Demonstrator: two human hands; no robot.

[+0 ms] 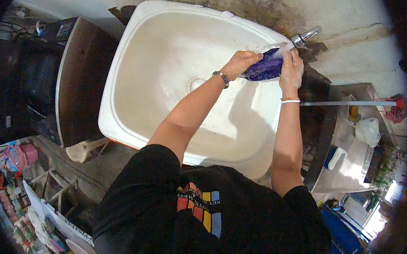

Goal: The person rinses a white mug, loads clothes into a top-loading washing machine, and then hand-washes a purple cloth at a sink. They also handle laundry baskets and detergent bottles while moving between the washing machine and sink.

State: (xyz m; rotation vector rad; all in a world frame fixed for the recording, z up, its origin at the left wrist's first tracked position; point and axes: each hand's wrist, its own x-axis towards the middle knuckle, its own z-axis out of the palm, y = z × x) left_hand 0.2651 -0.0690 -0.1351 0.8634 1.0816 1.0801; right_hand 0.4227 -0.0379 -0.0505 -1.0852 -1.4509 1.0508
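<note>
A wet purple cloth [264, 66] is stretched between my two hands over the right side of a white sink basin [142, 78]. My left hand [240, 64], with a dark beaded bracelet at the wrist, grips the cloth's left end. At the opposite end my right hand [291, 68] holds the cloth, with suds on its skin and a white and an orange band at the wrist. Water runs from the chrome faucet [298, 41] onto the cloth and past the right fingers. The fingertips behind the cloth are hidden.
A dark cabinet [86, 79] stands left of the sink, near a beige plastic stool [80, 152]. To the right are a mop with a pale handle [348, 103], a shelf holding a brush [336, 158] and a plastic bag [367, 132]. The stained wall [347, 1] rises behind the faucet.
</note>
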